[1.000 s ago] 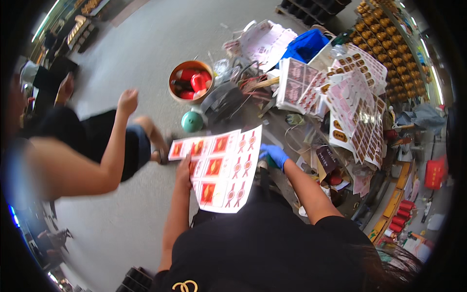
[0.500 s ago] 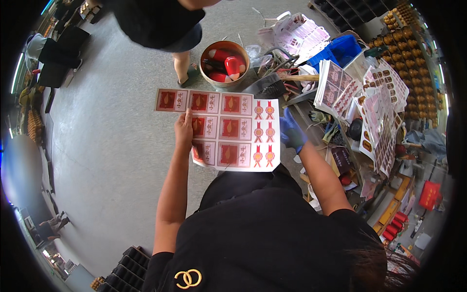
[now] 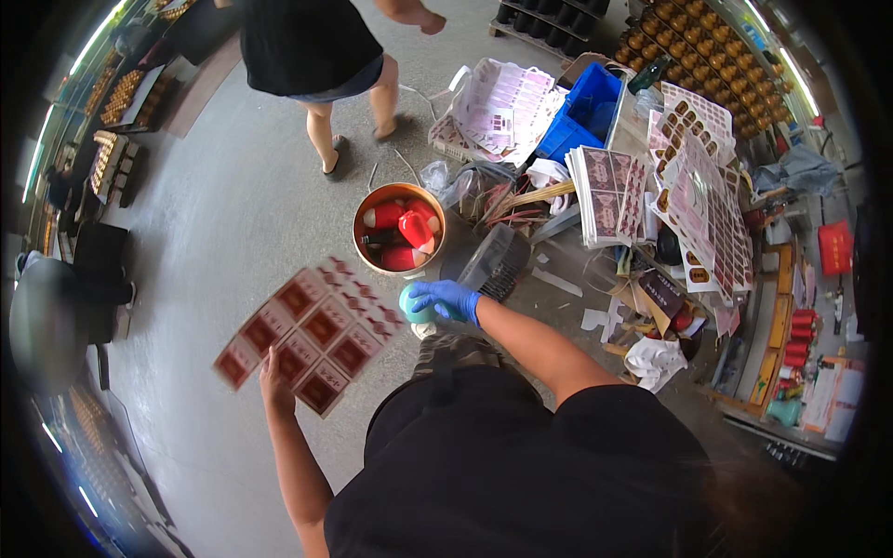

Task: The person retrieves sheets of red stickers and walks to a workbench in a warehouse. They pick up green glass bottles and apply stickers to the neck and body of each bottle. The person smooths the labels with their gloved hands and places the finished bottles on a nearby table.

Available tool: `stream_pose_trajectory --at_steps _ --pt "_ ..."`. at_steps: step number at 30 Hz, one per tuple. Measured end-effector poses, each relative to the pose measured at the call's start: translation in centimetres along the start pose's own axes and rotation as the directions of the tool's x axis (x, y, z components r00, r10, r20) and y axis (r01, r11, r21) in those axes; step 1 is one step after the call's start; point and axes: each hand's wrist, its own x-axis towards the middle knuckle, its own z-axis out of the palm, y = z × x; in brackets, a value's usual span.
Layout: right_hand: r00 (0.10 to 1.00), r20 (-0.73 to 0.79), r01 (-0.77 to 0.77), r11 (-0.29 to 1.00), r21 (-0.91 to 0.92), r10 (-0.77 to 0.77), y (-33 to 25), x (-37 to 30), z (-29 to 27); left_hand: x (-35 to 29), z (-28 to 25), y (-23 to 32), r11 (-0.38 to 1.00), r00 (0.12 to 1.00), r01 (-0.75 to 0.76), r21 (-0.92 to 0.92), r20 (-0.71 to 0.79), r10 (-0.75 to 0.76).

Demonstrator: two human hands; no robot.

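Observation:
My bare left hand [image 3: 275, 379] grips the lower edge of a sticker sheet [image 3: 316, 321] printed with red squares and rosettes. The sheet is tilted and smeared by motion, out to the left of my body. In front of my waist, my right hand [image 3: 448, 300] in a blue glove closes around a smooth, rounded teal object [image 3: 417, 303]; the glove hides part of it. Just beyond it stands a round bucket [image 3: 361, 246] with several red-and-white bottle-shaped things [image 3: 416, 230] in it.
To the right are a stack of printed sheets [image 3: 605, 195], more sticker sheets [image 3: 707, 214], a blue crate [image 3: 572, 126] and a black crate [image 3: 498, 256]. A person in dark clothes [image 3: 312, 46] walks at the far left. Racks of golden items [image 3: 693, 42] stand at the back right.
My left hand has swung the sheet left and turned it. My right hand, beside the sheet before, now grips the teal object. The other person has stepped into fuller view and the view has shifted.

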Motion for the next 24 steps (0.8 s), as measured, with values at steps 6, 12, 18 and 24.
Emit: stream_pose_trajectory --at_steps 6,12,18,24 --pt "0.986 -0.164 -0.006 0.998 0.07 0.017 -2.6 2.2 -0.2 4.1 -16.9 -9.8 0.98 0.941 0.01 -0.199 -0.328 -0.076" --pt "0.935 -0.354 0.103 0.974 0.202 -0.026 -1.4 4.7 -0.2 5.1 -22.8 -9.8 0.961 0.894 0.271 0.048 -0.383 -0.232" --pt "0.823 -0.568 0.249 0.91 0.333 -0.017 2.8 12.6 3.3 19.3 -35.5 -12.8 0.963 0.891 0.231 0.136 -0.427 -0.153" --pt "0.779 -0.626 0.191 0.945 0.264 0.018 2.6 20.4 10.8 36.2 -35.0 2.4 0.932 0.953 0.203 0.299 -0.277 -0.119"
